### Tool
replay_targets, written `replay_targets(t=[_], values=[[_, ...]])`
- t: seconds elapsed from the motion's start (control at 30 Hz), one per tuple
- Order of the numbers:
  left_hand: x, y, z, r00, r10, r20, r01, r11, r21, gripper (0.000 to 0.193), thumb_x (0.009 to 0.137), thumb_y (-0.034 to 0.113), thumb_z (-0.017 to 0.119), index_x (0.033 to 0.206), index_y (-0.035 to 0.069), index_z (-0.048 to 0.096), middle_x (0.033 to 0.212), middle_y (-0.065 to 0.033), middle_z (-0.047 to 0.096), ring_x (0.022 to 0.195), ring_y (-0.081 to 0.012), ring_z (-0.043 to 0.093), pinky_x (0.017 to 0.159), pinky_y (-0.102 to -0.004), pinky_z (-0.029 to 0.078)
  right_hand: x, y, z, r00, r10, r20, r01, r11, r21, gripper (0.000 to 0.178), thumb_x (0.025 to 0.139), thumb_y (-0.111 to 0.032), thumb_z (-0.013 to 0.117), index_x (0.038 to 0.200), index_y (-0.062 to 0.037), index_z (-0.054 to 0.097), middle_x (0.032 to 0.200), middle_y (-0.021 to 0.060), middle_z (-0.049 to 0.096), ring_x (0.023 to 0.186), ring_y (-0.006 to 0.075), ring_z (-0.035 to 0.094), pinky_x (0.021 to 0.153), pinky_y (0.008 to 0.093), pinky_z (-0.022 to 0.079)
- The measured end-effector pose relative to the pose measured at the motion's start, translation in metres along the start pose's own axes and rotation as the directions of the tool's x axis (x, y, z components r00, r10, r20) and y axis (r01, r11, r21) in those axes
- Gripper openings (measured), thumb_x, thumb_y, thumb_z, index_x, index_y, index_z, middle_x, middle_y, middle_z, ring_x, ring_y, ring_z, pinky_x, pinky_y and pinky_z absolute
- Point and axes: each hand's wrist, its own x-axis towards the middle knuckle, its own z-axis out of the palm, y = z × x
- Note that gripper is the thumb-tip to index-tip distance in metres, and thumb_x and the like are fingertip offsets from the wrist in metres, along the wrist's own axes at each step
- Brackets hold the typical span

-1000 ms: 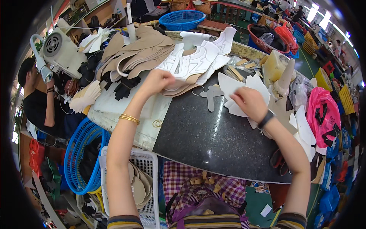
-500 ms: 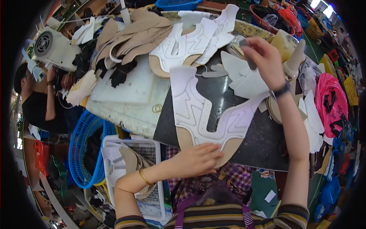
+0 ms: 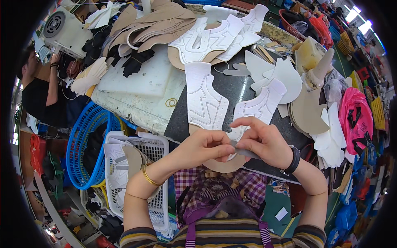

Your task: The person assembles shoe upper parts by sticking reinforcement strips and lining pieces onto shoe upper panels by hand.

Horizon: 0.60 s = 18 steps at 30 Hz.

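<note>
In front of my chest, both hands meet over a white shoe upper lying on the dark board. My right hand pinches a small flat grey piece between thumb and fingers. Closed in a pinch, my left hand has its fingertips at the near end of that same piece; the exact contact is partly hidden. The upper has stitched or raised lines, eyelet holes along its opening and a beige toe part, which the hands partly cover.
More white uppers and brown cut pieces are heaped at the back. Pale rounded sheets lie right of the upper. A white basket with shoe parts stands lower left, beside blue baskets. Another person works far left.
My right hand has come from the far right toward my chest with the grey piece. My left hand has lifted off the upper's toe and closed to meet it.
</note>
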Motion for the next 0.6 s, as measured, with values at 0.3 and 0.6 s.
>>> replay_targets(t=[0.3, 0.6], values=[[0.025, -0.030, 0.008, 0.998, 0.044, -0.046, -0.063, 0.793, -0.606, 0.022, 0.093, 0.026, 0.057, 0.083, 0.007, 0.056, 0.066, 0.0014, 0.051, 0.060, -0.0050, 0.044, 0.053, -0.0231, 0.036, 0.018, 0.021, -0.014, 0.991, -0.027, -0.129, 0.070, 0.939, 0.338, 0.013, 0.083, -0.003, 0.063, 0.096, 0.0000, 0.064, 0.086, 0.0036, 0.063, 0.073, 0.0106, 0.061, 0.065, 0.0239, 0.051], [0.009, -0.023, 0.001, 0.851, 0.473, 0.227, -0.371, 0.237, 0.898, 0.013, 0.077, 0.008, 0.058, 0.087, 0.002, 0.053, 0.090, -0.0138, 0.057, 0.083, -0.0264, 0.060, 0.067, -0.0354, 0.049, 0.083, 0.060, -0.052, 0.998, 0.069, 0.001, -0.069, 0.996, -0.059, 0.008, 0.083, -0.007, 0.065, 0.086, 0.0009, 0.065, 0.067, 0.0024, 0.063, 0.057, 0.0057, 0.058, 0.053, 0.0201, 0.047]])
